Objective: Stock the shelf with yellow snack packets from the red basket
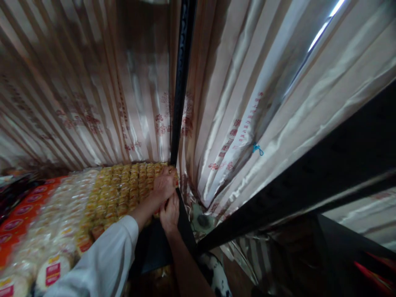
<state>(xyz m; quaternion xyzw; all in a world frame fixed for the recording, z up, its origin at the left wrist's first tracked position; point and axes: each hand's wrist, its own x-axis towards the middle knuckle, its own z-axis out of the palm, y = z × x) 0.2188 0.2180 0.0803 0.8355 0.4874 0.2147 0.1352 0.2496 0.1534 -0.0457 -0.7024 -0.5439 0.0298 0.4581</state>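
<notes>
Rows of small yellow-wrapped packets lie on a dark shelf at the lower centre. My left hand is at their right end, beside the black post, its fingers curled at the last packets; what they hold is hidden. Just below it, my right hand touches or nearly touches the left wrist and rests by the right edge of the rows. Its fingers are partly covered and dim, so its grip cannot be made out.
A black upright post stands behind the hands, with pale printed curtains around it. Left of the yellow rows are clear-wrapped round packets and an orange-red strip. A dark beam crosses the right side.
</notes>
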